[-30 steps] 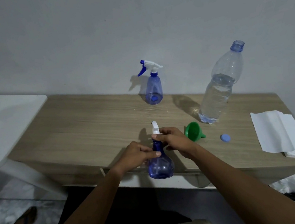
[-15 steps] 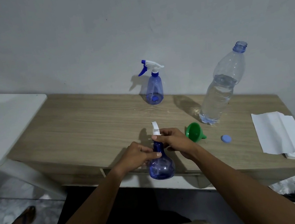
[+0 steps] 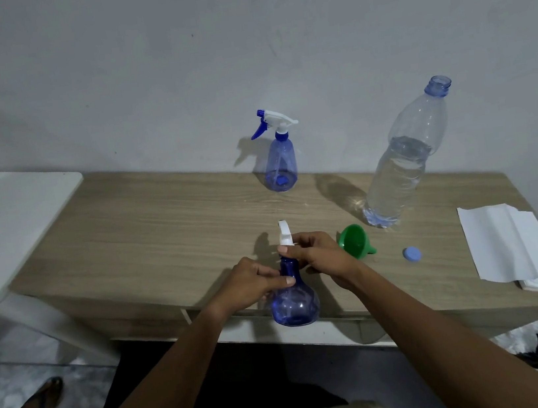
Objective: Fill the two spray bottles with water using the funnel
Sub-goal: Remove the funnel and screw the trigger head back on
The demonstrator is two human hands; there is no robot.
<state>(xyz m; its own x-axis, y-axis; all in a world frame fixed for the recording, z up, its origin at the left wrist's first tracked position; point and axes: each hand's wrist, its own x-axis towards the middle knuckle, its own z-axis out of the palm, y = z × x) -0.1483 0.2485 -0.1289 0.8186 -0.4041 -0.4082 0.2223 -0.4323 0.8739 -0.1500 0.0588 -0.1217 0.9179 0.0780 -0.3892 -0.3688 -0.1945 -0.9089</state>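
Note:
A round blue spray bottle [image 3: 295, 305] stands at the front edge of the wooden table [image 3: 160, 226]. My left hand [image 3: 251, 284] grips its neck. My right hand [image 3: 320, 257] holds its white spray head [image 3: 284, 238] at the collar. A second, taller blue spray bottle [image 3: 280, 164] with a white and blue trigger stands at the back near the wall. A green funnel [image 3: 355, 242] lies on its side just right of my right hand. A clear water bottle [image 3: 398, 172], uncapped and more than half full, stands at the back right.
A small blue cap [image 3: 411, 254] lies right of the funnel. White paper towels [image 3: 508, 246] lie at the table's right end. A white surface [image 3: 3, 220] adjoins the table on the left. A sandalled foot [image 3: 30, 407] shows on the floor at lower left.
Both hands stay on the near spray bottle with little visible movement. The view has shifted slightly.

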